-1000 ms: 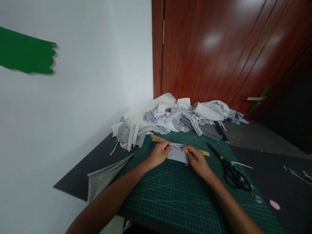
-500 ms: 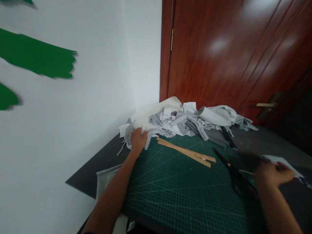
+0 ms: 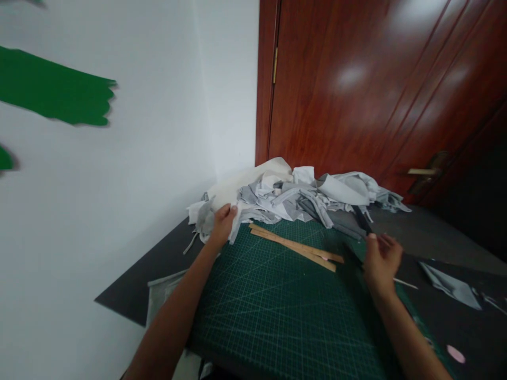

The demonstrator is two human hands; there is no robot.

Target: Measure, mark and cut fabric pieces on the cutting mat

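Observation:
My left hand (image 3: 224, 224) pinches the edge of a pale cloth piece (image 3: 235, 227) at the left end of a heap of grey and white fabric scraps (image 3: 291, 200). My right hand (image 3: 382, 264) hovers over the mat's right side, fingers curled. It covers the near end of a black strip (image 3: 361, 219); whether it grips the strip is unclear. Beside it a dark scissors blade (image 3: 352, 254) shows, the handles hidden under my hand and forearm. Two crossed wooden rulers (image 3: 295, 245) lie between my hands on the green cutting mat (image 3: 277, 301).
On the dark table (image 3: 428, 227) to the right lie a folded grey cloth piece (image 3: 451, 285), a thin pale stick (image 3: 407, 284) and a pink oval piece (image 3: 455, 353). Grey cloth (image 3: 162, 293) hangs at the left table edge. A white wall (image 3: 158, 158) and a brown door (image 3: 336, 105) stand behind.
My right hand has moved left and up from beside the grey cloth to the scissors and black strip. My left hand stays at the heap, now with a pale edge raised between thumb and fingers.

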